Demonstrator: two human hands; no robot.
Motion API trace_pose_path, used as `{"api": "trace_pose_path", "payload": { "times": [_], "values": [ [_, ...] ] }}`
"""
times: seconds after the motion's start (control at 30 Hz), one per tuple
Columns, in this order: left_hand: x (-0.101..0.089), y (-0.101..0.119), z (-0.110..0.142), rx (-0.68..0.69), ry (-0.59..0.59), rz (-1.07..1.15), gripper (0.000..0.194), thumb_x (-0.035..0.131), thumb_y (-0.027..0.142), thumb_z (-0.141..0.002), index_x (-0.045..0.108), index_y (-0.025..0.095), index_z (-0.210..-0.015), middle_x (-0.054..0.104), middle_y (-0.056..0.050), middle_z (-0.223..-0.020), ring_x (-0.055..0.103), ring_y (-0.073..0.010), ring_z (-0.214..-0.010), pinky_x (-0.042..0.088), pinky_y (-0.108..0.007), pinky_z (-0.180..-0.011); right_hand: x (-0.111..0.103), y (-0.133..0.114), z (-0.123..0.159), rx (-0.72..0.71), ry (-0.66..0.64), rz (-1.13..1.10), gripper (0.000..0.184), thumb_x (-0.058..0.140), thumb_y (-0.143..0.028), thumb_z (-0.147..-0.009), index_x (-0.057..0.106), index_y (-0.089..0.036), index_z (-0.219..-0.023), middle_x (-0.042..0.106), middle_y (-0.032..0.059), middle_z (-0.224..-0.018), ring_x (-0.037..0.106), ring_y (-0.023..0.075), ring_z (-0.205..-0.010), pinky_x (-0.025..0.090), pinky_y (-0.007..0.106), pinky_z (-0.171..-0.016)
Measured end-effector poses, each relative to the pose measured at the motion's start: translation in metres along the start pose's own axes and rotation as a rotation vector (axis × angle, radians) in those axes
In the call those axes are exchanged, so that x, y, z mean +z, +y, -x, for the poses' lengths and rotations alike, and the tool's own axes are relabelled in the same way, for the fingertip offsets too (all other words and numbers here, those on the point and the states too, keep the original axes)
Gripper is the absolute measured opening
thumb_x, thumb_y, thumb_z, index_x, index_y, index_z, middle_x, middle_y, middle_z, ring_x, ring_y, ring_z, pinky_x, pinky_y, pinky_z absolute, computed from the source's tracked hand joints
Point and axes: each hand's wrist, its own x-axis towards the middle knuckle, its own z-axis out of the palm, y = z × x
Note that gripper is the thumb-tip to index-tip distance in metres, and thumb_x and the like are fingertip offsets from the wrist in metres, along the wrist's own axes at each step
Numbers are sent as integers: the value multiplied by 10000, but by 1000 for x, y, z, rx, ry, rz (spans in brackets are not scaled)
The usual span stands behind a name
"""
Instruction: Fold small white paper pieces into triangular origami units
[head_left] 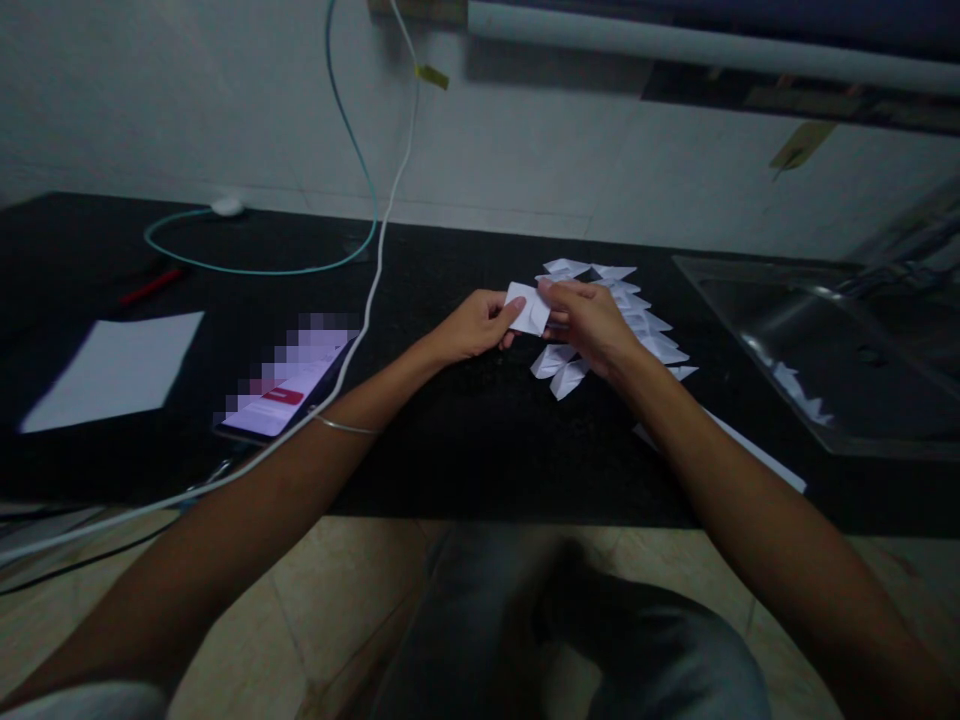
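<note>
Between my two hands is a small folded white paper (529,308), held up over the dark counter. My left hand (480,322) pinches its left side, thumb on top. On its right edge, the thumb and fingers of my right hand (589,318) close on the paper. Rows of folded white paper pieces (649,322) with pointed ends lie just behind and to the right of my right hand, which covers some of them. Two more folded pieces (561,372) rest in front of that hand.
At left on the counter (465,440) lie a white sheet (116,370), a red pen-like object (152,287) and a lit phone (289,385). A white cable (381,250) crosses my left forearm. A metal sink (862,350) with paper scraps is at right; a white strip (757,450) lies by my right forearm.
</note>
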Motion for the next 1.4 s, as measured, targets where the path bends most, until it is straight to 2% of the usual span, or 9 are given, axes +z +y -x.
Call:
{"api": "trace_pose_path", "payload": {
  "times": [0.13,0.4,0.7,0.9,1.0,1.07,1.17,1.23,1.4],
  "values": [
    [0,-3,1,29,-35,21,618,439,631,-1004,572,182,-599,538,-1,-511,450,-83,-452,325,-235,-470,0,1,0,-35,-36,18,333,789,-543,-774,702,-227,-716,674,24,-706,624,147,-652,545,303,-584],
    [3,-8,-2,-29,7,102,640,393,692,-994,617,182,-680,542,-7,-512,515,-106,-474,364,-235,-472,7,6,3,-95,-7,7,331,821,-536,-733,744,-215,-754,732,39,-759,664,170,-703,570,331,-630],
    [1,-20,-7,42,271,-53,574,419,647,-999,581,192,-688,518,5,-559,509,-121,-549,325,-252,-497,17,-2,11,71,-116,-118,362,915,-368,-646,681,-206,-870,709,51,-802,691,181,-731,647,365,-697],
    [2,-16,-3,29,299,30,446,456,598,-1007,624,217,-846,550,-2,-625,540,-126,-573,395,-256,-529,13,3,7,13,-5,-87,358,901,-342,-664,594,-226,-806,641,8,-678,697,191,-675,659,396,-690],
    [0,-12,-3,34,319,138,334,594,534,-960,632,263,-1152,646,-14,-772,604,-123,-625,459,-252,-579,11,2,3,42,100,-124,431,898,-312,-646,599,-224,-944,699,21,-752,712,195,-666,657,395,-685],
    [-2,-10,-2,73,302,171,454,694,486,-899,596,271,-1286,707,-51,-972,670,-142,-758,516,-263,-664,11,0,2,49,139,-142,506,891,-303,-644,589,-230,-1044,716,17,-786,716,191,-664,654,390,-697],
    [-3,-10,-3,154,239,150,548,791,458,-804,632,215,-1268,692,-110,-1240,693,-205,-1013,559,-310,-818,10,-3,3,17,123,-127,540,868,-341,-680,578,-251,-1126,716,9,-808,721,189,-690,644,382,-716],
    [-3,-11,-4,187,216,124,540,809,461,-779,665,182,-1218,679,-128,-1294,675,-226,-1098,559,-330,-871,10,-4,5,-14,87,-100,548,852,-392,-708,577,-276,-1168,715,4,-816,720,189,-705,633,378,-713],
    [-6,-14,-6,104,249,132,442,716,511,-864,714,180,-1156,743,-99,-1079,698,-182,-917,550,-277,-713,8,-7,6,-58,24,-96,476,768,-450,-792,607,-329,-1224,726,-2,-841,732,191,-768,612,359,-717]
  ]
}}
